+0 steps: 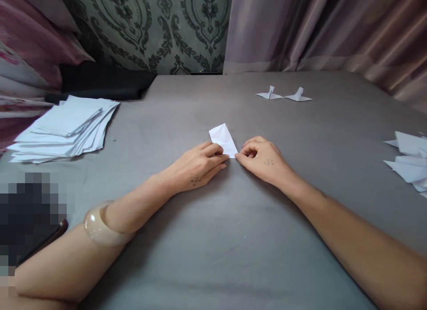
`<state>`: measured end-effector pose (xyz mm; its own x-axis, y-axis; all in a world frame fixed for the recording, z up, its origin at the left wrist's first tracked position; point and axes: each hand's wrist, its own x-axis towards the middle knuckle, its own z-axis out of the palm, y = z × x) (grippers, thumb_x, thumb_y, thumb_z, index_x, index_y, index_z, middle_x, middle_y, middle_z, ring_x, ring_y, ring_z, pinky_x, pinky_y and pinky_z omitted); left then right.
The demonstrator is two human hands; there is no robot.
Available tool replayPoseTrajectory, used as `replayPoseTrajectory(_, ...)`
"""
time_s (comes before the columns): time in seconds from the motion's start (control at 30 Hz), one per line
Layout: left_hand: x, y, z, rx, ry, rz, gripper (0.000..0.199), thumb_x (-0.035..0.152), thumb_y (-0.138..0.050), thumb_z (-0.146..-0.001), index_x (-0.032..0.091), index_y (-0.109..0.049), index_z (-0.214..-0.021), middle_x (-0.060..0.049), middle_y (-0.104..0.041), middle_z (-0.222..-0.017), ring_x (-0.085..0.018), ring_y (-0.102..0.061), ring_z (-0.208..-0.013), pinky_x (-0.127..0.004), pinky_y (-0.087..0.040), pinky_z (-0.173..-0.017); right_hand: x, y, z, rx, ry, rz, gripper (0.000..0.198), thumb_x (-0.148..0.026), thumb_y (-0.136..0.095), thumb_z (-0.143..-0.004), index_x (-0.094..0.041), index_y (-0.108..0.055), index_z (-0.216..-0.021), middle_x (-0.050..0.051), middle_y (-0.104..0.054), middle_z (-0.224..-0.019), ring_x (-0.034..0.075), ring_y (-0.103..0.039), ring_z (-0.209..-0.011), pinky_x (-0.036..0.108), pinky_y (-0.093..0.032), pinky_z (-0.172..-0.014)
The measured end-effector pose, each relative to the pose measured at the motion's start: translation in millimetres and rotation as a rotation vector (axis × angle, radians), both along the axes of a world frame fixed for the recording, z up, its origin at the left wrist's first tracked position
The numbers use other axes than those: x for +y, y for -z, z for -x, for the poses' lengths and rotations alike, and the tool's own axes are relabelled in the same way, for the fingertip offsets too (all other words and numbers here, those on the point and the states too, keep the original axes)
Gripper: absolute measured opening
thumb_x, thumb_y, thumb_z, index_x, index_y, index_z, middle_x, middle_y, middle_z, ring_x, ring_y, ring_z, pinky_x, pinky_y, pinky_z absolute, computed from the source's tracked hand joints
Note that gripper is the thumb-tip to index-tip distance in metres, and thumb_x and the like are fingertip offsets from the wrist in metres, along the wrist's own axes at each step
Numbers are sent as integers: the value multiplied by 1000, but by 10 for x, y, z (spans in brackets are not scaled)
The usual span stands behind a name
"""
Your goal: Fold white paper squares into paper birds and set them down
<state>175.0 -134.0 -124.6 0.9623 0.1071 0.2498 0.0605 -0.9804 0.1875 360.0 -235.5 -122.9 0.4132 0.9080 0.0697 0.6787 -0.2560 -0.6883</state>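
A small white folded paper (223, 134) with crease lines lies on the grey cloth in front of me. Curled over its lower left part, my left hand (202, 164) grips the paper with its fingers; they cover that edge. At the lower right corner of the paper, my right hand (262, 159) pinches with thumb and index finger, the other fingers folded in. A pale bangle (103, 225) is on my left forearm.
A stack of white paper sheets (63, 127) lies at the left, before a dark folded cloth (106, 81). Two folded paper figures (298, 95) stand at the back right. More folded white papers (410, 161) are at the right edge. A pixelated dark patch covers the lower left.
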Motion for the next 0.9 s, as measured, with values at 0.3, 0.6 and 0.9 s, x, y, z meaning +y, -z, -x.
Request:
replayPoseTrajectory(0.3,26,-15,-28,17,18,11,39,30,-38,-99,16,-61,-127,-13,-56,-105,-20,-51,-90,-37,-47,-88,86,-130,-152,620,215,103,10,-24,-63,-75,-17,-59,-69,-3,-51,-53,6,-38,-41,23,-29,-44)
replayPoseTrajectory(0.6,6,-3,-63,45,14,-27,40,35,-40,-98,22,-57,-133,-12,-54,-104,-21,-50,-89,-41,-46,-88,89,-45,-114,469,161,24,10,-27,-63,-73,-18,-62,-67,-1,-55,-53,9,-41,-42,25,-31,-43)
replayPoseTrajectory(0.9,-49,-75,-3,16,-24,-24,35,33,-41,-98,13,-70,-99,-11,-66,-99,-21,-62,-92,-34,-53,-83,46,30,-41,61,-26,-43,16,-33,-62,-77,-20,-71,-78,4,-65,-95,13,-54,-67,33,-46,-74)
